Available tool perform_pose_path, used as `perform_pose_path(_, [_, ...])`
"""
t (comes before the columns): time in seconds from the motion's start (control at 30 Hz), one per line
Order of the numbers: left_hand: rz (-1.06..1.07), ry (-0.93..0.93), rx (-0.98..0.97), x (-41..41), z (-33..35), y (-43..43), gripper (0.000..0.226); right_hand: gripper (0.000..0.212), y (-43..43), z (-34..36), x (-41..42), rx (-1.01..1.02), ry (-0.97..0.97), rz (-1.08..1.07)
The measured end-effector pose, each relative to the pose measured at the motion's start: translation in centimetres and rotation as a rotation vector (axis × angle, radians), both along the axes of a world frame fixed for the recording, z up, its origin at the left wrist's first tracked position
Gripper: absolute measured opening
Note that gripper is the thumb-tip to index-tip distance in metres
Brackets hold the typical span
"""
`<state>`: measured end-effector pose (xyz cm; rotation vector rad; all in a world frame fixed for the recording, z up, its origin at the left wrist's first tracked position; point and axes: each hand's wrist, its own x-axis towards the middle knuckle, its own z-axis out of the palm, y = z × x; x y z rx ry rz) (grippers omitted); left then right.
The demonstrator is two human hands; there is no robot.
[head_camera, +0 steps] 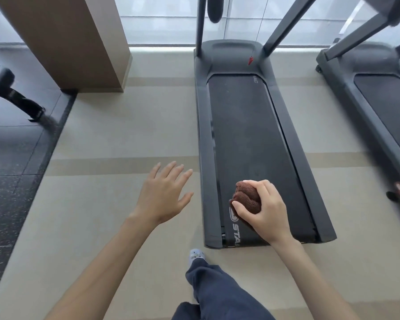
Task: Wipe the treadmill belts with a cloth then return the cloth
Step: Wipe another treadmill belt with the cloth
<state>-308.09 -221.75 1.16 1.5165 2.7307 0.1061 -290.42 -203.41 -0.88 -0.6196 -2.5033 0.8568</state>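
Two treadmills stand side by side before a frosted window (pixel 162 19), and you stand at the near end of the left treadmill (pixel 203 158). Your right hand (pixel 266 206) is curled tight round a bunched brown cloth (pixel 246 195), thumb and fingers wrapped over it. It is above the near end of the dark belt (pixel 247 125), just on the far side of the white logo (pixel 234 224) printed there. Whether the cloth touches the belt cannot be told.

Your left hand (pixel 164 192) holds nothing, its fingers straight and spread. It hangs over the beige floor (pixel 113 135), just left of the treadmill's side rail.

A red clip (pixel 250 60) hangs on a thin cord over the motor cover at the far end. The right treadmill (pixel 367 58) is blurred and partly cut off by the frame's edge.

At the near edge, a navy trouser leg (pixel 217 292) ends in a pale blue shoe (pixel 195 255), planted on the floor just short of the belt's near end. A brown pillar (pixel 79 42) rises at far left. Beyond it, the black foot of another machine (pixel 12 88) stands on dark speckled tiles.
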Motion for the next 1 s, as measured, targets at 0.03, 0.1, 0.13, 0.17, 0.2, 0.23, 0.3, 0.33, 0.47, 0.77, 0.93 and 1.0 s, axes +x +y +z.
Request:
perform_pose_path(0.03, [0.003, 0.006, 0.019, -1.3, 0.3, 0.8, 0.050, 0.045, 0.5, 0.4, -1.4, 0.003, 0.008, -0.006])
perform_pose_path(0.1, [-0.008, 0.010, 0.046, -3.6, 0.5, 1.9, 0.047, 0.045, 1.5, 1.3, -4.1, 0.011, 0.026, -0.016])
perform_pose_path(0.13, [-0.013, 0.002, 0.047, -4.5, 0.3, 2.3, 0.046, 0.045, 1.8, 1.6, -5.3, 0.013, 0.029, -0.021])
perform_pose_path(0.17, [-0.015, -0.013, 0.040, -5.3, 0.0, 2.4, 0.045, 0.045, 2.1, 1.8, -6.4, 0.012, 0.026, -0.027])
perform_pose_path(0.2, [-0.018, -0.036, 0.026, -6.1, -0.5, 2.5, 0.045, 0.045, 2.1, 1.9, -7.4, 0.011, 0.021, -0.035])
perform_pose_path(0.23, [-0.021, -0.060, 0.012, -6.9, -1.0, 2.4, 0.045, 0.045, 2.1, 1.9, -8.2, 0.010, 0.018, -0.044])
perform_pose_path(0.3, [-0.032, -0.104, -0.020, -8.6, -2.0, 2.2, 0.045, 0.044, 1.7, 1.5, -9.8, 0.006, 0.015, -0.060])
perform_pose_path(0.33, [-0.038, -0.121, -0.036, -9.6, -2.5, 2.0, 0.046, 0.044, 1.3, 1.2, -10.6, -0.002, 0.002, -0.066])
perform_pose_path(0.47, [-0.086, -0.138, -0.039, -14.5, -3.9, 0.6, 0.046, 0.047, -0.7, -0.4, -14.6, -0.026, -0.068, -0.106])
perform_pose_path(0.77, [-0.206, -0.087, -0.025, -31.8, -1.8, -3.7, 0.048, 0.049, -8.0, 1.1, -30.0, -0.038, -0.014, -0.260])
perform_pose_path(0.93, [-0.258, -0.054, 0.035, -38.6, 0.1, -4.2, 0.046, 0.049, -10.6, 2.5, -36.0, -0.016, -0.002, -0.321])
perform_pose_path(1.0, [-0.271, -0.057, 0.073, -39.9, 0.1, -4.2, 0.045, 0.050, -11.4, 2.4, -37.5, -0.022, -0.019, -0.339])
